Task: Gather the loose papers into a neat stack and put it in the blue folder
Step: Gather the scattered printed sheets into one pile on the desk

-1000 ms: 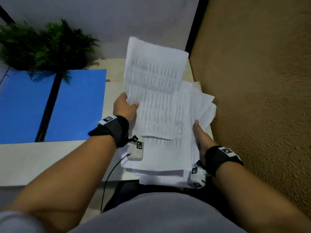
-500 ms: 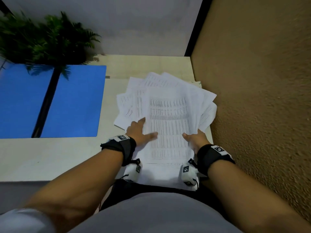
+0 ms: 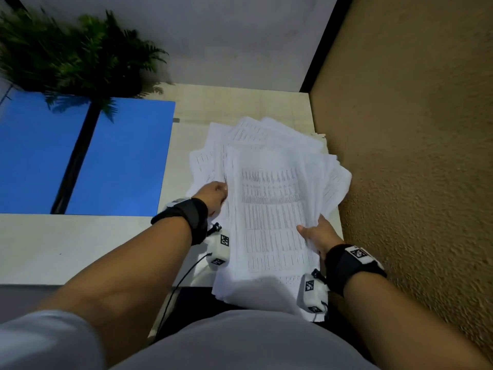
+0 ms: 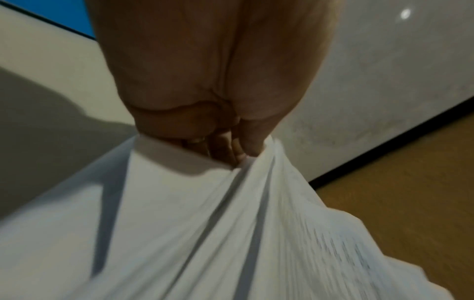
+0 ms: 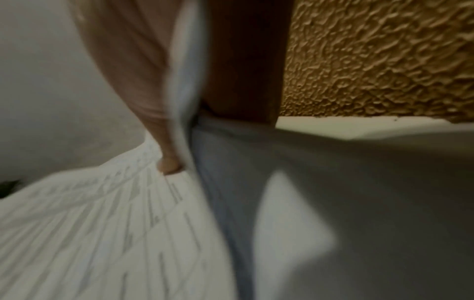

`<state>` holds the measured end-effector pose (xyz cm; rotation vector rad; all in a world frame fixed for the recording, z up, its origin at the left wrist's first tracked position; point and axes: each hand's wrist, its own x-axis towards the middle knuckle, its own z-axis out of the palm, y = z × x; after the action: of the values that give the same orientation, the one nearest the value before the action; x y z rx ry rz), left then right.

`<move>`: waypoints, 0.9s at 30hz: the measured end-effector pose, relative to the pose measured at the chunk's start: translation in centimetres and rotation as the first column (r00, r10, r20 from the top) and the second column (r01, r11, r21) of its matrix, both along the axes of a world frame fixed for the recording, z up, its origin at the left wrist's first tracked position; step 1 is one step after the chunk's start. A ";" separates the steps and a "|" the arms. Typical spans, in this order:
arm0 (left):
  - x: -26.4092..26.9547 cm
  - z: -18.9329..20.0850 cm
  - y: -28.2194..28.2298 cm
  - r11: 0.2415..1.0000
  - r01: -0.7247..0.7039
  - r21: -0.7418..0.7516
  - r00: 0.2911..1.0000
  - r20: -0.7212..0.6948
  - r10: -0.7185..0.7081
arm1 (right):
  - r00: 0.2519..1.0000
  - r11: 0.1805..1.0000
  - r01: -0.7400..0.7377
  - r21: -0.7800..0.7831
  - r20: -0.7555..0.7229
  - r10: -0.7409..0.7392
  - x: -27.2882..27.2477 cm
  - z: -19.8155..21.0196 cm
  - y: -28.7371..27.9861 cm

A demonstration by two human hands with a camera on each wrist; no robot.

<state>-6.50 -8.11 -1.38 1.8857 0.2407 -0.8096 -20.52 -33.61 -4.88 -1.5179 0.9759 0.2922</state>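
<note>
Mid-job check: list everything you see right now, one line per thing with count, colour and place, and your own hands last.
papers: many sheets, count unclear, white with printed tables, fanned untidily at the desk's right end beside the wall
blue folder: one, blue with a dark spine, lying open flat on the desk's left part
plant: one, green, fern-like, far left behind the folder
desk: one, pale cream
textured wall: one, tan, along the right
left hand: grips the papers' left edge, fingers curled
right hand: holds the papers' right side, thumb on top
</note>
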 end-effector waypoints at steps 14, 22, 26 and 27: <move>-4.1 -1.1 1.2 0.962 0.076 0.261 0.984 0.137 -0.115 | 0.924 0.921 0.344 -0.184 0.239 -0.298 -0.6 1.8 0.6; -4.7 -0.2 1.7 0.857 0.428 0.287 0.904 -0.146 -0.402 | 0.954 0.953 0.281 -0.112 0.143 -0.264 1.0 2.1 0.8; -4.5 1.1 0.9 0.924 0.314 0.216 0.946 -0.152 -0.286 | 0.976 0.976 0.200 -0.091 0.110 -0.190 1.5 2.5 0.8; -4.3 1.1 0.7 0.951 0.234 0.201 0.971 -0.102 -0.218 | 0.977 0.978 0.190 -0.091 0.114 -0.179 1.5 2.3 0.8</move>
<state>-10.82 -7.44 -0.30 2.1105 0.1655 -1.0494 -19.07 -32.85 -2.61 -1.5054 1.0524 0.0305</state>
